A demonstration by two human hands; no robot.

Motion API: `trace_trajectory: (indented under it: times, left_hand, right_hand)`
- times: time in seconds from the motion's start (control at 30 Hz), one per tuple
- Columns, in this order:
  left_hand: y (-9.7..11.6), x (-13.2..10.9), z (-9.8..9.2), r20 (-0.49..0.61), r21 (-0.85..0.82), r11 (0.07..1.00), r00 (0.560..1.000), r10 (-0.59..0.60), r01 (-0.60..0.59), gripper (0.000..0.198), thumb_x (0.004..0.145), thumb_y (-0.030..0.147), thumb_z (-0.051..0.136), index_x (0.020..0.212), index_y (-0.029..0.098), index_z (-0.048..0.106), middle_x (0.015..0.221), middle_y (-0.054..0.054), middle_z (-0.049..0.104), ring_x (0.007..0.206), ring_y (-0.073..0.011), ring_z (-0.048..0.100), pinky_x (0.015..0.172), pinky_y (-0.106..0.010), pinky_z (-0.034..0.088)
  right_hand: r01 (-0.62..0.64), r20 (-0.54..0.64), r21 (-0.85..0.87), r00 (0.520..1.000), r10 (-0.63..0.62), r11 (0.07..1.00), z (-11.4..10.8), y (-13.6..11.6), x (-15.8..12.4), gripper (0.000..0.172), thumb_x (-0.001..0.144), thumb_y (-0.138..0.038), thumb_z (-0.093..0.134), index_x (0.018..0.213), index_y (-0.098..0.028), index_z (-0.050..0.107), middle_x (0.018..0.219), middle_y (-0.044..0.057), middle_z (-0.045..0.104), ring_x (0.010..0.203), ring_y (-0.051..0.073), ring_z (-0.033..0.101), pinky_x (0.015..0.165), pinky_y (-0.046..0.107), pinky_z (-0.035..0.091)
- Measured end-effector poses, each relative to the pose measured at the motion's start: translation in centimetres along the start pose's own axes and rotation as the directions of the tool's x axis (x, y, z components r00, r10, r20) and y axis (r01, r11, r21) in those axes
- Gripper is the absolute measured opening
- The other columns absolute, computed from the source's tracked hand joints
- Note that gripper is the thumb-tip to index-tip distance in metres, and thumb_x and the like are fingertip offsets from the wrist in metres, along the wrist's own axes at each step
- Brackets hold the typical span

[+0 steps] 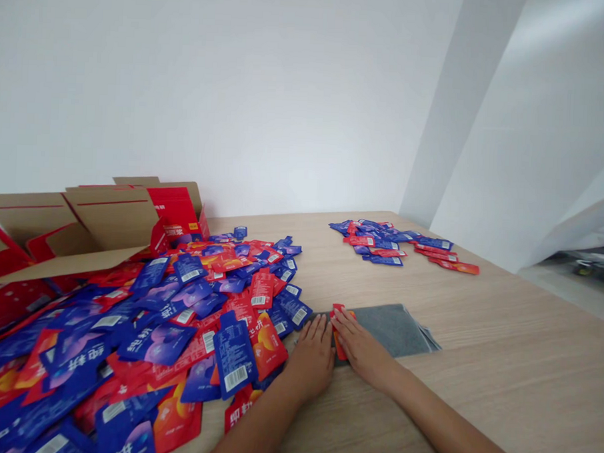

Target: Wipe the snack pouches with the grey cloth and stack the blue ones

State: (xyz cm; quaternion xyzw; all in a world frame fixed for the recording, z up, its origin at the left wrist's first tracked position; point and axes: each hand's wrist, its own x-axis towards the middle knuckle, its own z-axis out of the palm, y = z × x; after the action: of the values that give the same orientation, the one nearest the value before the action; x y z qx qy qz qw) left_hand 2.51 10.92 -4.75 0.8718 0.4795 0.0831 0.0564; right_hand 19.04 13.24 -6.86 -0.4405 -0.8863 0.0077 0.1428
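Plain white wall (pixel 287 106), across the upper frame, with a grey vertical band at upper right. Wood-grain table (pixel 476 354), light brown, filling the lower right and running back to the wall.

Grey cloth (pixel 395 327), one, flat on the table, lower centre to right of centre; layered edges at its right end.

Red pouch (pixel 340 350), single, with orange print, lower centre, on the cloth near its left end, between the two hands and partly covered.

Left hand (pixel 312 354), lower centre, palm down at the pouch's left side, fingers straight and close together, not curled round anything visible.

Right hand (pixel 361 346), palm down from the right, extended fingers laid over the pouch; underside hidden, so whether it grips cannot be told.

Large heap of pouches (pixel 235 354), blue and red, overlapping, many with white barcode labels, lower left to centre.

Open cartons (pixel 115 218), red outside and brown inside, left edge, behind and among the heap.

Smaller group of pouches (pixel 388 252), blue and red, right of centre, near the table's far edge
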Motion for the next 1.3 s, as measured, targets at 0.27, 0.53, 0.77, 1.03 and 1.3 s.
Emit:
trace_trajectory:
  times: [0.27,0.53,0.77,1.03,1.3]
  left_hand:
    - [0.2,0.1,-0.1,0.013,0.026,1.0,1.0,-0.013,0.013,0.05,0.091,0.026,0.028,0.137,0.005,0.032,0.144,-0.015,0.027,0.134,-0.0239,0.021,0.109,-0.04,0.021]
    - [0.1,0.0,0.0,-0.014,0.037,0.999,1.0,-0.007,0.008,0.049,0.091,0.026,0.029,0.136,0.005,0.034,0.144,-0.015,0.029,0.133,-0.0236,0.022,0.109,-0.04,0.022]
    - [0.2,-0.1,-0.3,-0.001,0.015,1.0,1.0,-0.01,0.01,0.05,0.092,0.027,0.028,0.136,0.005,0.033,0.144,-0.015,0.027,0.134,-0.0236,0.021,0.109,-0.04,0.021]
    - [0.1,0.0,-0.2,-0.005,0.011,1.0,1.0,-0.002,0.002,0.05,0.092,0.028,0.026,0.137,0.005,0.032,0.144,-0.015,0.028,0.134,-0.023,0.021,0.109,-0.039,0.021]
    - [0.1,0.0,-0.3,0.01,-0.007,1.0,1.0,-0.013,0.013,0.052,0.091,0.028,0.029,0.138,0.005,0.028,0.145,-0.015,0.026,0.134,-0.0241,0.02,0.109,-0.04,0.02]
  right_hand:
    - [-0.121,0.179,-0.097,0.974,0.137,0.988,-2.8,-0.6,-0.3,0.048,0.086,-0.012,0.03,0.133,-0.01,0.042,0.141,0.013,0.035,0.133,0.025,0.026,0.104,0.046,0.03]
    - [-0.277,0.095,-0.115,0.953,0.288,0.954,-3.7,0.5,-0.6,0.04,0.088,-0.026,0.039,0.127,-0.025,0.051,0.141,0.011,0.038,0.131,0.029,0.029,0.097,0.046,0.033]
    - [-0.428,0.05,-0.069,0.9,0.432,0.901,-4.9,0.5,-0.4,0.06,0.08,-0.031,0.054,0.134,-0.011,0.038,0.111,0.018,0.057,0.105,0.027,0.052,0.088,0.036,0.04]
    - [-0.416,-0.06,-0.029,0.908,0.414,0.909,-6.4,0.6,-0.6,0.053,0.078,-0.013,0.043,0.13,-0.013,0.038,0.12,0.016,0.054,0.101,0.025,0.058,0.079,0.033,0.045]
    - [-0.172,0.012,0.111,0.985,0.171,0.979,-6.4,-1.1,-0.6,0.038,0.091,-0.032,0.034,0.119,-0.015,0.053,0.114,0.013,0.061,0.106,0.022,0.055,0.092,0.037,0.043]
